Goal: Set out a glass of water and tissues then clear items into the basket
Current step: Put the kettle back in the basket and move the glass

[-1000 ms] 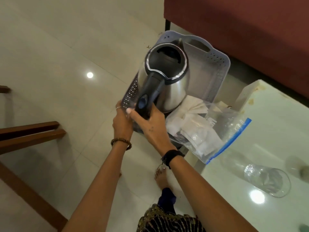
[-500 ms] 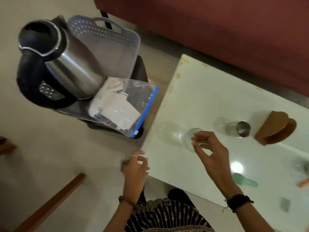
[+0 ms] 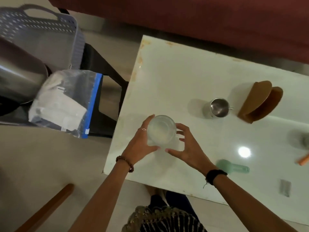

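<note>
The glass [image 3: 161, 129] stands upright on the white glossy table [image 3: 175, 77], near its corner, and both hands are round it: the left hand [image 3: 142, 141] wraps its side with fingers and thumb against the wall, while the right hand [image 3: 185, 146] is spread wide, its fingertips at or just off the glass (I can't tell whether they touch). Beyond the glass on the table are a steel cup [image 3: 218, 108] and, just past that, a brown wooden napkin holder [image 3: 260, 101]; a mint-green item [image 3: 234, 167] lies to the right of the glass, near the right wrist. Left of the glass, off the table, the grey basket [image 3: 55, 30] sits on a dark stool [image 3: 103, 81], holding the steel kettle [image 3: 18, 76] and a clear zip bag of tissues [image 3: 66, 101]. The floor is pale tile; a red sofa [image 3: 200, 19] runs behind. Half a second ago the right hand alone pinched the rim and the left hung off the table edge; now both have closed in.
</note>
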Demonstrator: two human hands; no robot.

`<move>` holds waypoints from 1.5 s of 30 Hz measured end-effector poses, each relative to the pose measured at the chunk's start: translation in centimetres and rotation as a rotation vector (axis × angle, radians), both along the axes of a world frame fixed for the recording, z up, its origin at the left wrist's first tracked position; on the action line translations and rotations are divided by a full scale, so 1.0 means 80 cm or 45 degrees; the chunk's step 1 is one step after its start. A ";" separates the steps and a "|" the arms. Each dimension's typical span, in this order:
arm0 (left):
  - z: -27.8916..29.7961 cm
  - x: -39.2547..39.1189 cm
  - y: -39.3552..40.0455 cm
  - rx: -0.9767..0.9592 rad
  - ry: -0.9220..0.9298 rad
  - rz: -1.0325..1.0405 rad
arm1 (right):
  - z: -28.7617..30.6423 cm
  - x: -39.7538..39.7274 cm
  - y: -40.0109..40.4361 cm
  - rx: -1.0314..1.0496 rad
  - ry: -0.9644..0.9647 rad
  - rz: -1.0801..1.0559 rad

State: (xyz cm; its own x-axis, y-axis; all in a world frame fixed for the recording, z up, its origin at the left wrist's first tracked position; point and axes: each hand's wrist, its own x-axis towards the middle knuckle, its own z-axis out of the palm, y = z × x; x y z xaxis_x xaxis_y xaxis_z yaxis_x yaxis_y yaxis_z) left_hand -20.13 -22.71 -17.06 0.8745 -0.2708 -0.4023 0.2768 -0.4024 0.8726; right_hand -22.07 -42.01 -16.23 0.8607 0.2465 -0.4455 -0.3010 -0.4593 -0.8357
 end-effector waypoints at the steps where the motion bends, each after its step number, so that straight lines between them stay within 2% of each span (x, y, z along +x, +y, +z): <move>1: -0.005 0.003 -0.003 -0.011 -0.010 0.000 | -0.004 0.004 0.005 0.036 -0.012 0.003; 7: -0.024 0.005 -0.011 0.014 -0.136 0.108 | -0.020 0.024 0.029 0.175 -0.051 -0.058; 12: -0.030 -0.003 -0.011 0.166 -0.263 0.098 | -0.011 0.024 0.026 0.090 -0.100 -0.040; 20: 0.029 -0.030 -0.054 0.231 -0.318 -0.025 | 0.054 -0.005 -0.029 0.034 -0.126 -0.056; 29: 0.100 -0.029 -0.229 0.157 -0.397 -0.148 | 0.130 -0.021 -0.203 -0.035 -0.207 -0.123; 39: 0.104 -0.020 -0.472 0.074 -0.337 -0.214 | 0.146 -0.031 -0.441 -0.257 -0.317 -0.125; 45: 0.085 0.011 -0.562 0.053 -0.336 -0.229 | 0.135 -0.008 -0.524 -0.309 -0.313 -0.150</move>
State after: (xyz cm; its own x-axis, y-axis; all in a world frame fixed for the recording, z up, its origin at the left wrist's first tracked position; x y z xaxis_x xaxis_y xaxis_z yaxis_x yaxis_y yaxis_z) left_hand -19.25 -67.70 -10.27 0.8898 -0.4184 -0.1822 -0.0354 -0.4615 0.8865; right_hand -22.73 -83.93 -5.39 0.9655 0.0519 -0.2551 -0.1672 -0.6272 -0.7607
